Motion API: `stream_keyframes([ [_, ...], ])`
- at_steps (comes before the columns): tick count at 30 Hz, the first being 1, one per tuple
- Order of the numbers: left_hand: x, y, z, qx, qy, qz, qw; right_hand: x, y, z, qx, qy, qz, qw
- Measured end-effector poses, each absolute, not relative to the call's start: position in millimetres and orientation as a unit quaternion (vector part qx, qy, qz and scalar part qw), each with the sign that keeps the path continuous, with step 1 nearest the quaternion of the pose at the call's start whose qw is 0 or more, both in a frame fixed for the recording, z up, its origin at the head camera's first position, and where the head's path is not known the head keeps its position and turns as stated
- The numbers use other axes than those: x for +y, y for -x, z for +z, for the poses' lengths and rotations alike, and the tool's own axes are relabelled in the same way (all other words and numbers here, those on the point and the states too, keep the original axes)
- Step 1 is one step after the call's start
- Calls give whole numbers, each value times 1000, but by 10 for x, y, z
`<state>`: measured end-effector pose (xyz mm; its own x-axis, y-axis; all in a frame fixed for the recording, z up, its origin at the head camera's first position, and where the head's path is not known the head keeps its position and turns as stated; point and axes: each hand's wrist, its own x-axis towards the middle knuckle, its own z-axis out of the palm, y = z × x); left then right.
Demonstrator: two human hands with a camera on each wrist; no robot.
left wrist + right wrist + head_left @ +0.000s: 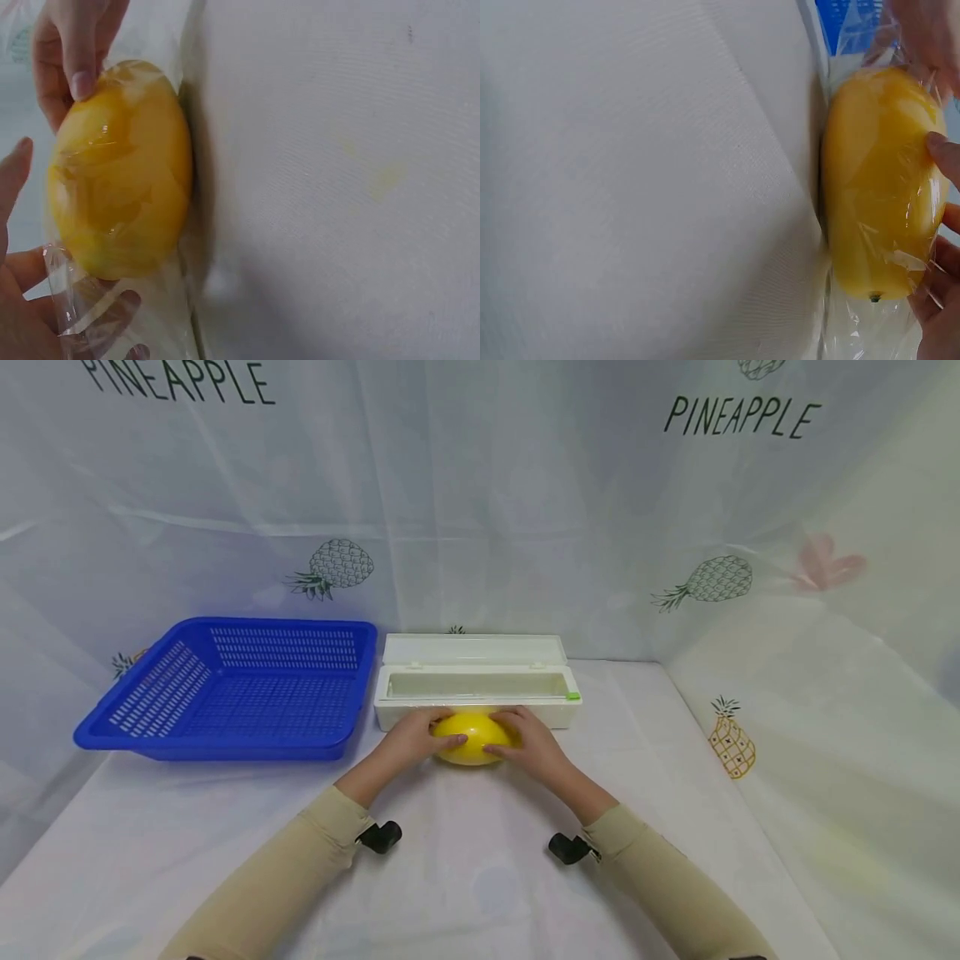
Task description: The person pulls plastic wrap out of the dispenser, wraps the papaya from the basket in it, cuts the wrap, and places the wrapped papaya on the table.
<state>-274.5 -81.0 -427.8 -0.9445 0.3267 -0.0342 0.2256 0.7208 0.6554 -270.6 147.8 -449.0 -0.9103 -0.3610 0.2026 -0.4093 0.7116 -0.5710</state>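
Note:
A smooth yellow melon (471,745) lies on its side at the front of a white cling film dispenser (407,714). Clear film (161,319) covers the melon and hangs loose past its ends, as both wrist views show. My left hand (414,737) holds one end of the melon, its thumb over the front in the head view; in the left wrist view, several of its fingers show through the film. On the opposite end, my right hand (534,745) grips the melon, thumb (946,156) on the wrapped surface. The melon's dark stem spot faces this hand.
The dispenser's lid (474,649) stands raised at the back, and a green slider (573,697) sits at the right of its rim. To the left is a blue plastic basket (225,753). White cloth covers the table (480,860), with a pineapple-print curtain (495,510) behind.

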Motion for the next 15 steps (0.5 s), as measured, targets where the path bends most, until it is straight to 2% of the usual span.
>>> stream_keyframes([
  [7,-811,2678,-4151,929,-121,342,66,1492,2633,-4453,-919,-228,318,47],
  [15,-767,2676,-4006,936,-99,338,21,1518,2598,-4454,-911,-244,326,64],
])
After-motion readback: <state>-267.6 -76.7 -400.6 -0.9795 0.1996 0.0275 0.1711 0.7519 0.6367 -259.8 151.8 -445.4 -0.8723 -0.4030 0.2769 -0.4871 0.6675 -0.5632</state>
